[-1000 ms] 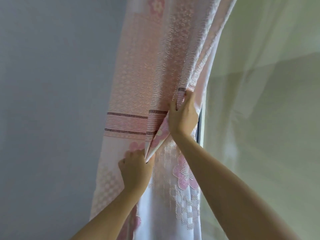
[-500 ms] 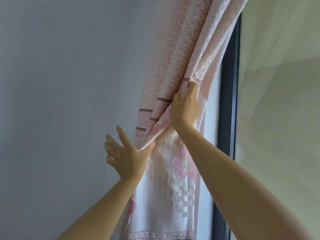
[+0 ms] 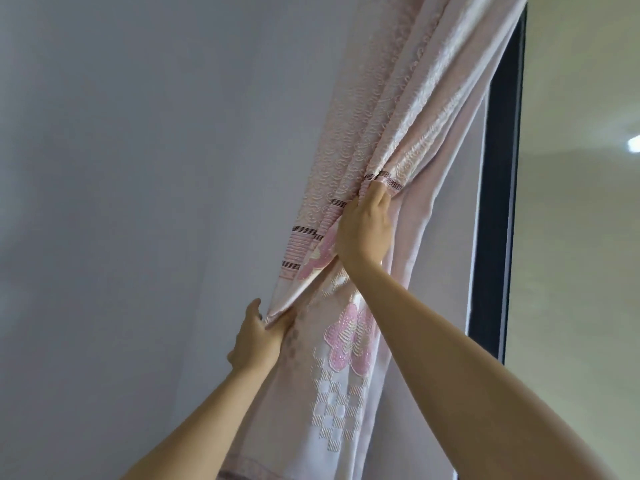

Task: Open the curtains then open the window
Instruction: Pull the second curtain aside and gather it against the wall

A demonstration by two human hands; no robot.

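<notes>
Head view, the only 1 available. Pink patterned curtain (image 3: 349, 358) gathered into a bundle of folds, drawn against the grey wall (image 3: 138, 168) at the left side of the window opening. Dark window frame (image 3: 498, 188) exposed as a vertical bar just right of the curtain's trailing edge; pale glass (image 3: 571, 271) beyond it fills the right of the view, with a small bright reflection near the right edge.

Progress, as judged: step 1 is largely done on this side, since frame and pane are uncovered. Whether a 2nd curtain hangs on the far side cannot be told; that area is out of view. Step 2 not begun: no handle or latch is visible, and neither hand is on the window. The bundle looks to need settling or tying off before the hands come free.

Left hand (image 3: 258, 337), lower: fingers curled, thumb and fingers pinched together on a narrow fold at the curtain's left edge, beside the wall. Grip closed on fabric.

Right hand (image 3: 363, 233), higher: wrapped around the bunched pleats at the striped band, fingers closed over the folds, back of the hand toward the camera. Fingertips are hidden behind the cloth, so how tight the clamp is cannot be told.

The 2 hands are apart, both on the same curtain, left forearm below the right.
</notes>
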